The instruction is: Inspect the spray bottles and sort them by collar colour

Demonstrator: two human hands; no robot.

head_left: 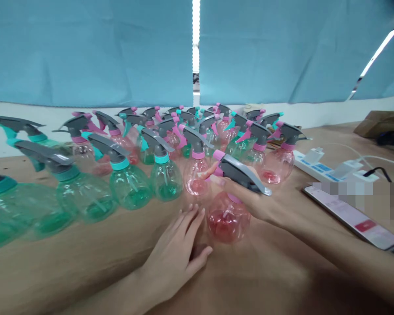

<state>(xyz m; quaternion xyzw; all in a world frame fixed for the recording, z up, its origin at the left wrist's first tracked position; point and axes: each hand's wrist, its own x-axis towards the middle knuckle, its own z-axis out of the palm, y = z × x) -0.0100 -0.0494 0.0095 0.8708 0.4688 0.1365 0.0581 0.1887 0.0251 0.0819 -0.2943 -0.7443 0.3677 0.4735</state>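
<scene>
My right hand (249, 197) is wrapped round the neck of a pink spray bottle (228, 221), under its grey trigger head, with a finger by the pink trigger. The bottle is upright at the front of the group. Beside it on the left, my left hand (179, 245) lies palm down on the table, fingers stretched out and holding nothing. Just behind the held bottle stands another pink spray bottle (197, 175). To the left of that are green spray bottles (167, 179) with turquoise collars and grey heads.
Several more pink and green spray bottles crowd the wooden table (124, 267) towards the back and left. On the right lie a white power strip (311, 164) with plugs and a phone (351, 216). A brown package (377, 127) sits far right. Blue curtains (92, 52) hang behind.
</scene>
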